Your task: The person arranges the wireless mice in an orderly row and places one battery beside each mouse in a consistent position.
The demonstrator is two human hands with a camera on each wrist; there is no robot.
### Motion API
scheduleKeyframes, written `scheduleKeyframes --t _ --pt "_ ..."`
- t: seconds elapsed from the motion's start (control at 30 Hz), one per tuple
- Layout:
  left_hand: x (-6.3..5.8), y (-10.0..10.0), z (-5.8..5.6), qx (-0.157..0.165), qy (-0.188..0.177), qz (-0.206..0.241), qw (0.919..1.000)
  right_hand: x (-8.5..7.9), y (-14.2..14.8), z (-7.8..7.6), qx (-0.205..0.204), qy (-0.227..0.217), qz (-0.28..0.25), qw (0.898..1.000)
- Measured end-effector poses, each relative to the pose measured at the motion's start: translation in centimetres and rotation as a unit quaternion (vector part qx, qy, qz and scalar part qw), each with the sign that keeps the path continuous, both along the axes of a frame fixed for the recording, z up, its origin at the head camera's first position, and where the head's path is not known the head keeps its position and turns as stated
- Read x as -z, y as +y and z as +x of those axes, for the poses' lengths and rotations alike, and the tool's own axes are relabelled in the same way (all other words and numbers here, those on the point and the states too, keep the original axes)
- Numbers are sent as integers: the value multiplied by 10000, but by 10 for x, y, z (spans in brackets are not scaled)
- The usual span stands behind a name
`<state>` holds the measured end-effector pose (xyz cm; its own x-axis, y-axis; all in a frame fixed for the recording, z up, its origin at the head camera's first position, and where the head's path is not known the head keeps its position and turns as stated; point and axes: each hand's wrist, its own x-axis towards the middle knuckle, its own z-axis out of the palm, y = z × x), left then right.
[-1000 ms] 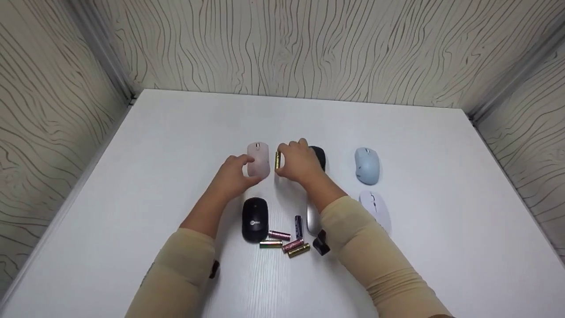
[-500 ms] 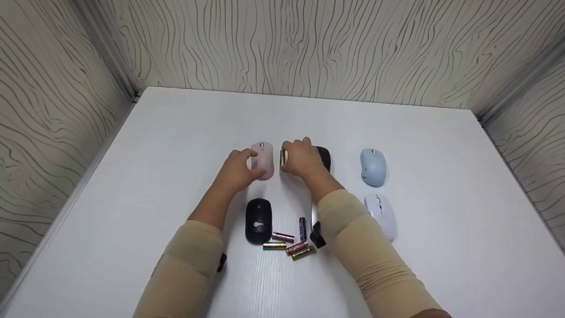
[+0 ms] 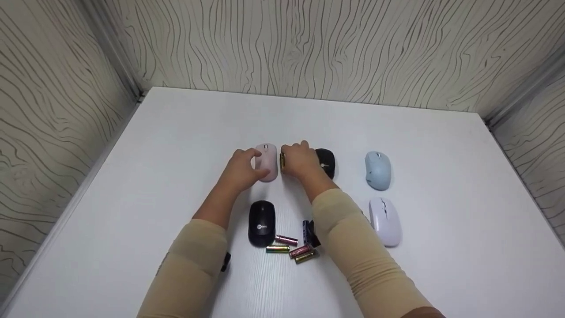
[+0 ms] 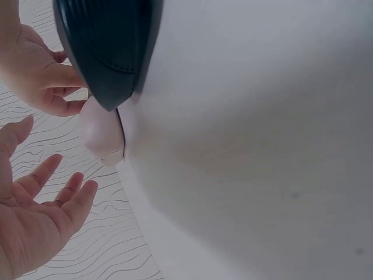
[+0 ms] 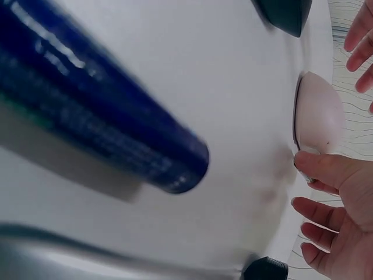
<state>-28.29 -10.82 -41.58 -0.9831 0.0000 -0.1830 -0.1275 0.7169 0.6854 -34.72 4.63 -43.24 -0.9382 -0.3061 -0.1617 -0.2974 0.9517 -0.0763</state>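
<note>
My right hand (image 3: 300,161) pinches a gold battery (image 3: 282,162) just right of the pale pink mouse (image 3: 267,163). In the right wrist view, thumb and forefinger hold that battery close by the mouse's side; the other fingers are loose. My left hand (image 3: 240,170) lies at the mouse's left, thumb and fingers spread apart. In the left wrist view, the left hand (image 4: 46,216) stands off from the pink mouse (image 4: 102,131) with nothing between its fingers. A black mouse (image 3: 326,163) is partly hidden behind the right hand.
Nearer me lie another black mouse (image 3: 261,224) and several loose batteries (image 3: 287,240). A dark blue battery (image 5: 116,105) lies under my right wrist, with a silver mouse (image 5: 64,259) beside it. A light blue mouse (image 3: 378,171) and a white mouse (image 3: 385,222) sit to the right.
The right hand has brought the gold battery a little closer to the pink mouse, and its forearm now covers the silver mouse. The left hand stays about the same; the head view shifts slightly.
</note>
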Motion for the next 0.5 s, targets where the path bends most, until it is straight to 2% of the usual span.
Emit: scheduleKeyframes --t 0.5 --pt "1 -2 0 60 25 70 10000 7 -2 -1 -193 169 65 9996"
